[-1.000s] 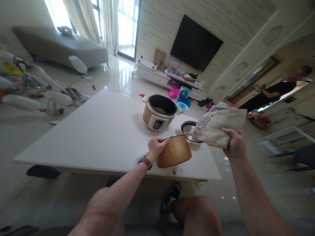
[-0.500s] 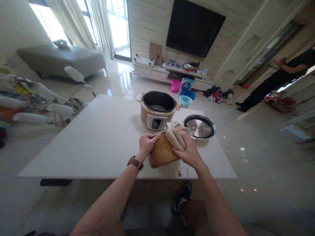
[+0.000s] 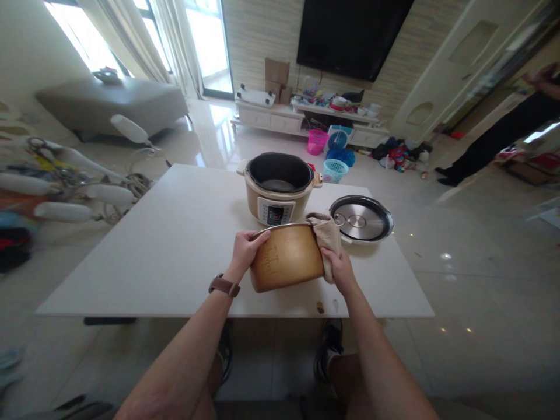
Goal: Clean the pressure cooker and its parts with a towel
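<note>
- Left hand (image 3: 245, 251) grips the golden pot (image 3: 289, 256) at its rim.
- Right hand (image 3: 342, 269) clasps a beige cloth (image 3: 328, 238) against the pot's other side.
- The pot tilts above the white table (image 3: 153, 251), before the open cooker (image 3: 254, 201).
- A lid (image 3: 359, 220) lies right of the cooker.
</note>
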Available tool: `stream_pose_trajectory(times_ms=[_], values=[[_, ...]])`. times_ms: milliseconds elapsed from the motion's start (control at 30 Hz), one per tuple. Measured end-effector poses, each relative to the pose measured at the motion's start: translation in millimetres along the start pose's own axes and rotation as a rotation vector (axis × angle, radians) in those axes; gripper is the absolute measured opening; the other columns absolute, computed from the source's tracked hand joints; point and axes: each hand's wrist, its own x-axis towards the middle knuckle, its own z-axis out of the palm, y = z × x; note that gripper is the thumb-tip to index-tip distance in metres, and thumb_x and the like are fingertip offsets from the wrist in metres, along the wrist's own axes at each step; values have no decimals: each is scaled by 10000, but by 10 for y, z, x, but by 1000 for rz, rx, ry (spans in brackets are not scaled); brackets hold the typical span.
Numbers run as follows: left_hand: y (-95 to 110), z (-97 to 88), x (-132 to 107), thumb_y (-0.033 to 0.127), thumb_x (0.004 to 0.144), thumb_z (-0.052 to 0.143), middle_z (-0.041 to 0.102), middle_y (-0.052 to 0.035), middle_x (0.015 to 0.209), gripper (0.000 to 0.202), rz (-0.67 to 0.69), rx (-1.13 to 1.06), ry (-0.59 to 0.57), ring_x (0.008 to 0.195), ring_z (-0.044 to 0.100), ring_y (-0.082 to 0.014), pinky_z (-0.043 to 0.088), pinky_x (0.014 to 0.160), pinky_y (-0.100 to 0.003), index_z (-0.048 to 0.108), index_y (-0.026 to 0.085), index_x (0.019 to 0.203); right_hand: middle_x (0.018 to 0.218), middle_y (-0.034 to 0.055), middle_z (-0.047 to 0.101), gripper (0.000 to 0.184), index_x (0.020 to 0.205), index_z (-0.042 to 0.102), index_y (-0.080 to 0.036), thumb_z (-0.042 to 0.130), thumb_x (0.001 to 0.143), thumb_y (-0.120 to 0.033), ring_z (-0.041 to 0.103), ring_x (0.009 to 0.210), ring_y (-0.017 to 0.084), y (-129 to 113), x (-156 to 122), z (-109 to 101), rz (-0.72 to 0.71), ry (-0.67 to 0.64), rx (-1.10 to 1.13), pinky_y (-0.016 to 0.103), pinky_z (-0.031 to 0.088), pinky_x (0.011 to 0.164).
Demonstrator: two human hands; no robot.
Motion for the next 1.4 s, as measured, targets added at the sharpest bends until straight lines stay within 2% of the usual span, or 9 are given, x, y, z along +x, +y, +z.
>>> stream_pose_trajectory(times_ms=[167, 333, 533, 633, 833, 1033, 1133, 1233, 1400], values=[[121, -39, -4, 559, 790, 684, 301, 31, 587, 530, 135, 76, 11, 599, 281, -107, 197, 552, -275, 372, 213, 537, 1199, 135, 798, 548, 1176, 747, -162, 661, 777, -527, 717, 1150, 363, 5, -41, 64, 4, -14, -17, 465, 560, 1016], [171, -26, 9, 597, 824, 665, 275, 25, 575, 575, 124, 160, -21, 592, 260, -108, 167, 554, -291, 370, 209, 520, 1260, 138, 787, 530, 1257, 737, -161, 597, 846, -464, 704, 1202, 368, -74, -62, 96, -47, -22, -76, 498, 542, 1079], [107, -1, 19, 614, 822, 639, 296, 21, 568, 560, 124, 158, -31, 607, 291, -116, 202, 556, -279, 434, 197, 509, 1673, 44, 502, 665, 1495, 639, -283, 641, 830, -256, 345, 1616, 378, -415, -292, 153, -541, -237, -384, 594, 261, 1325], [91, 2, 26, 619, 821, 622, 295, 20, 564, 567, 135, 153, -59, 611, 293, -116, 215, 555, -273, 422, 197, 499, 1708, 14, 449, 746, 1525, 613, -332, 677, 790, -222, 258, 1649, 399, -522, -366, 187, -621, -292, -512, 646, 198, 1332], [81, -17, 28, 632, 809, 645, 260, 31, 552, 589, 105, 139, -41, 565, 251, -96, 170, 527, -278, 364, 210, 509, 1587, 95, 598, 653, 1474, 647, -238, 712, 829, -311, 493, 1522, 362, -272, -190, 198, -478, -93, -228, 560, 357, 1288], [-27, -49, 59, 620, 804, 664, 210, 40, 555, 619, 110, 28, -14, 533, 195, -79, 127, 505, -284, 286, 226, 511, 1097, 114, 827, 479, 1104, 801, -161, 705, 784, -504, 750, 1082, 365, 79, 24, 192, 42, 100, 69, 474, 587, 962], [-52, -48, 63, 613, 805, 675, 215, 39, 556, 617, 105, 15, -4, 531, 204, -79, 126, 504, -285, 302, 223, 508, 1025, 111, 832, 473, 1018, 808, -148, 697, 751, -522, 755, 1033, 367, 143, 71, 186, 127, 154, 112, 457, 595, 911], [-44, -26, 64, 609, 808, 676, 213, 38, 554, 612, 107, 22, 2, 536, 212, -82, 126, 507, -288, 316, 220, 503, 1106, 121, 828, 475, 1111, 801, -150, 668, 806, -490, 747, 1095, 366, 87, 29, 178, 3, 150, 42, 478, 585, 978], [-23, 28, 68, 610, 813, 668, 225, 36, 556, 601, 117, 30, -11, 550, 225, -86, 141, 516, -286, 326, 218, 512, 1528, 98, 652, 561, 1431, 689, -227, 650, 876, -304, 548, 1480, 364, -180, -159, 149, -476, -37, -246, 557, 423, 1244]])
